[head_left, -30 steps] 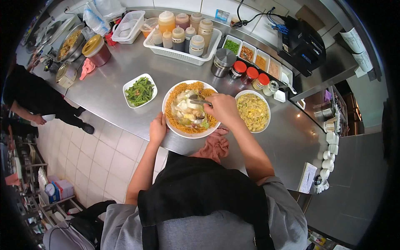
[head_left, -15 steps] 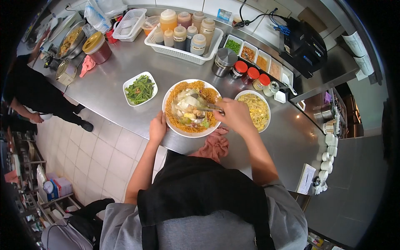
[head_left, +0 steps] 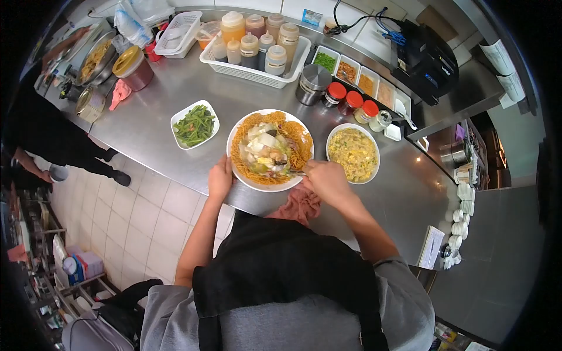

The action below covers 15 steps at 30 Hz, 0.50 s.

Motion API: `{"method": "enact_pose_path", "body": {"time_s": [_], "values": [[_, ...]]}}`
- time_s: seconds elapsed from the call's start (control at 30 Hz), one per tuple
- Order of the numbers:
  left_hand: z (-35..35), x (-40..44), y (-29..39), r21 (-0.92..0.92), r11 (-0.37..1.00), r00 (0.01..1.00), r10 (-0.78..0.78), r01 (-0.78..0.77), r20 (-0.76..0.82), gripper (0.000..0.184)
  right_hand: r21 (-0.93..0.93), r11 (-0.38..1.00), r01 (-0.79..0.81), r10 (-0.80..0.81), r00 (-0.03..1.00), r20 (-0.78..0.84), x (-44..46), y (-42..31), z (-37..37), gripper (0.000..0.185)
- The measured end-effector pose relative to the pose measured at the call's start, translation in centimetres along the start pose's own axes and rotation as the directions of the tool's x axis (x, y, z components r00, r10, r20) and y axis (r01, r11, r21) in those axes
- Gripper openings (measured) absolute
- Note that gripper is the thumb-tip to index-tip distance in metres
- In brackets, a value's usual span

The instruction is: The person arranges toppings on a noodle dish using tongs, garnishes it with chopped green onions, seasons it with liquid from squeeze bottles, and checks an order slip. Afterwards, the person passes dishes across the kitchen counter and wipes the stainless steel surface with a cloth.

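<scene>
In front of me a large white plate carries a ring of crispy fried noodles around a saucy topping of cabbage and other pieces. My left hand grips the plate's lower left rim. In my right hand, at the lower right rim, is a metal spoon; its head reaches into the topping. A crumpled pink cloth lies on the counter just below the plate. To the right is a plate of egg fried rice, and to the left a square dish of green vegetables.
On the steel counter stand a white basket of sauce bottles, red-lidded jars, a metal canister and topping trays. A black printer sits back right. Another person stands at the far left.
My right hand and the spoon have moved down toward the plate's lower right rim. My left hand stays at the rim. The view has shifted slightly.
</scene>
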<state>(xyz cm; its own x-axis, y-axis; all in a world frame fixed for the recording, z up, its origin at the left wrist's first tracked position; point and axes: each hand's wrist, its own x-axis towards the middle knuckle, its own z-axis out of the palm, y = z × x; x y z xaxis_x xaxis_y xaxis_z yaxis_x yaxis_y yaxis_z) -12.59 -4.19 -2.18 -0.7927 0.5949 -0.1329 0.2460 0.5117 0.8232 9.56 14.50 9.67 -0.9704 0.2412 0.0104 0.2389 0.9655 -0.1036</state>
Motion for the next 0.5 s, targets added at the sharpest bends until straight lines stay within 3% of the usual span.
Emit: {"method": "enact_pose_path", "body": {"time_s": [0.27, 0.5], "values": [[0.2, 0.1, -0.1, -0.032, 0.999, 1.0, -0.023, 0.024, 0.015, 0.04, 0.133, 0.989, -0.071, 0.084, 0.992, -0.092, 1.1, 0.4, -5.9, 0.016], [0.1, 0.0, 0.1, -0.033, 0.999, 0.999, -0.025, 0.025, 0.021, 0.04, 0.136, 0.989, -0.065, 0.092, 0.974, -0.205, 3.5, -0.1, -8.1, 0.019]]}}
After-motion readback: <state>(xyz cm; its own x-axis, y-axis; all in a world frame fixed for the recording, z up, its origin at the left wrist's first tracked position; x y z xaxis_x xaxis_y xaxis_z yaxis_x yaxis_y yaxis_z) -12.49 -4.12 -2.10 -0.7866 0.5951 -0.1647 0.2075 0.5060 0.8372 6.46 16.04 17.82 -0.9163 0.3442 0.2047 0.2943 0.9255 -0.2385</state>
